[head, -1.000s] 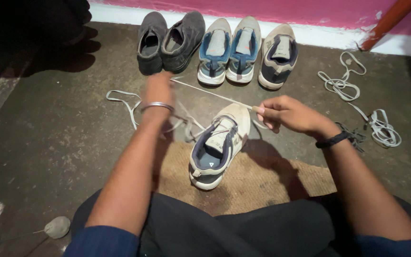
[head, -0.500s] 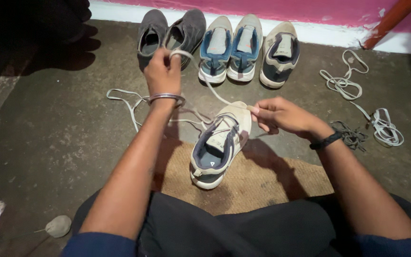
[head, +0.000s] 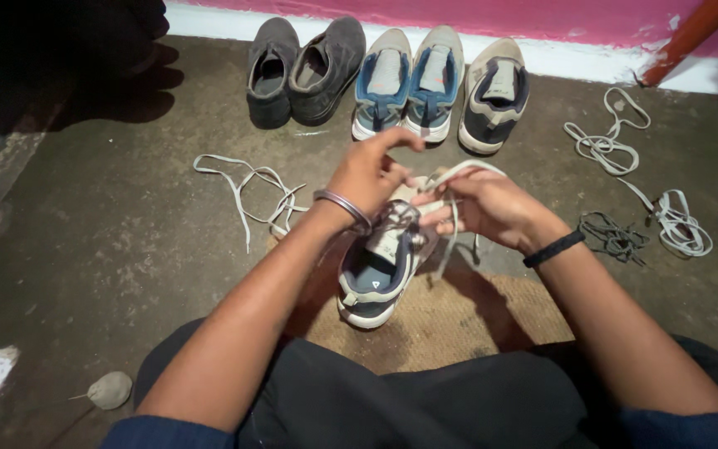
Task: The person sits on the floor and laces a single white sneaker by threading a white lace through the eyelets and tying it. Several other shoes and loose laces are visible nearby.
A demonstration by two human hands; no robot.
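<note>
Hands meet over the toe of the beige sneaker (head: pixel 380 270), which stands on the woven mat (head: pixel 459 320) with its long axis running from the lap toward the wall — heel nearest. The right hand (head: pixel 488 204) pinches a loop of the pale lace (head: pixel 456 218); the left hand (head: pixel 371 175), fingers half curled, touches it beside the eyelets. Both hands cover the toe, so the lace's threading is hidden.

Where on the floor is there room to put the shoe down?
Bare floor lies left of the loose lace, and more in front of the dark shoes. It is crowded right of the mat, where lace piles lie, and along the wall by the shoe row.
</note>
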